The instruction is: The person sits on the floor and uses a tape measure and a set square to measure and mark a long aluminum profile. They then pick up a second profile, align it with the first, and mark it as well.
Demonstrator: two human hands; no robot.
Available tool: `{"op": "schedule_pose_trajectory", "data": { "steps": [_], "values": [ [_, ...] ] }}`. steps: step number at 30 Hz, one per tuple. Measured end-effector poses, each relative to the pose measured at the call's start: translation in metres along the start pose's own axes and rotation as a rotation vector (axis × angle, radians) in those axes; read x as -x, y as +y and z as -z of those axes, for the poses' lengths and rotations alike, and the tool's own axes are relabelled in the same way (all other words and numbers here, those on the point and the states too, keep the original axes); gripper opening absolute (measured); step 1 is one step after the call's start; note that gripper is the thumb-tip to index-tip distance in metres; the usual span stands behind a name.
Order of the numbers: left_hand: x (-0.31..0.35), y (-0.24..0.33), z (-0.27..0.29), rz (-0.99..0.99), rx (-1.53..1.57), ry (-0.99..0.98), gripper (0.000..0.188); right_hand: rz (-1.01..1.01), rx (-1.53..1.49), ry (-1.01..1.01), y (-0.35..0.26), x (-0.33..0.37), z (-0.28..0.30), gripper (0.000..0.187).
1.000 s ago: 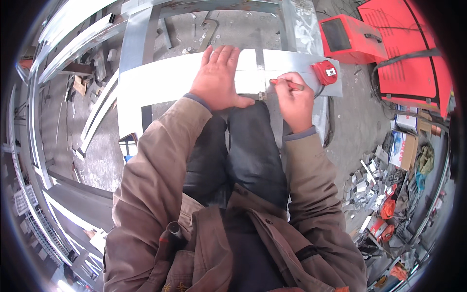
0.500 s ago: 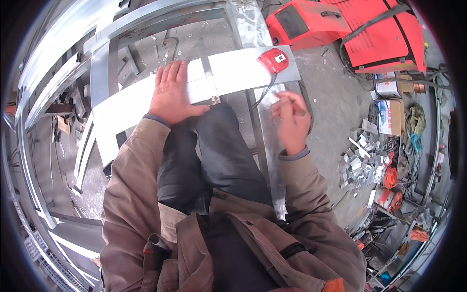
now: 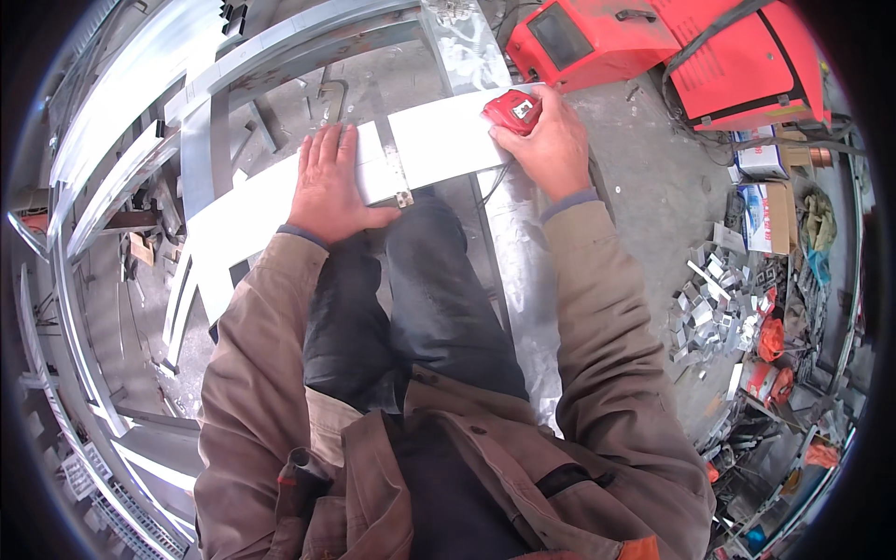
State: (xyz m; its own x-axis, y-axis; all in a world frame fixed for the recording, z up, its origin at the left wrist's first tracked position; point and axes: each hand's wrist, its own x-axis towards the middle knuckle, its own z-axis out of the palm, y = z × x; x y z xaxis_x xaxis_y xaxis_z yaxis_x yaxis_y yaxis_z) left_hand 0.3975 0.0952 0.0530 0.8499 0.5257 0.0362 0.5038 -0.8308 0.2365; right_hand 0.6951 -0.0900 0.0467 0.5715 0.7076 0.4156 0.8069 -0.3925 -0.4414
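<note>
A long white panel [image 3: 446, 142] lies across in front of me, above my knees. My left hand [image 3: 333, 187] rests flat on it, fingers stretched forward and thumb out to the right. Beside that thumb a metal square's blade [image 3: 393, 161] crosses the panel from front to back. At the panel's right end my right hand [image 3: 551, 140] is closed round a red tape measure [image 3: 511, 112], thumb on the near side and fingers on the far side. A dark strap hangs from the tape measure over the panel's near edge.
Steel frame bars [image 3: 308, 47] run behind and left of the panel. A red machine [image 3: 597, 47] stands at the far right. Cardboard boxes [image 3: 767, 217] and a pile of metal offcuts [image 3: 714, 303] lie on the right floor. A clamp [image 3: 332, 93] lies beyond the panel.
My right hand has moved up and away from me, from beside the panel to the tape measure, and has taken hold of it. My left hand stays on the panel.
</note>
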Motion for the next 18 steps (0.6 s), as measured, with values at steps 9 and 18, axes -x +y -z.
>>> {"op": "schedule_pose_trajectory", "data": {
  "steps": [9,18],
  "values": [
    [-0.023,0.041,-0.013,-0.036,0.036,0.076,0.138,-0.253,-0.197,-0.152,-0.033,0.09,0.072,0.064],
    [-0.072,0.108,-0.042,-0.098,0.069,0.141,0.141,-0.151,-0.16,-0.129,-0.032,0.175,0.077,0.077]
  ]
}}
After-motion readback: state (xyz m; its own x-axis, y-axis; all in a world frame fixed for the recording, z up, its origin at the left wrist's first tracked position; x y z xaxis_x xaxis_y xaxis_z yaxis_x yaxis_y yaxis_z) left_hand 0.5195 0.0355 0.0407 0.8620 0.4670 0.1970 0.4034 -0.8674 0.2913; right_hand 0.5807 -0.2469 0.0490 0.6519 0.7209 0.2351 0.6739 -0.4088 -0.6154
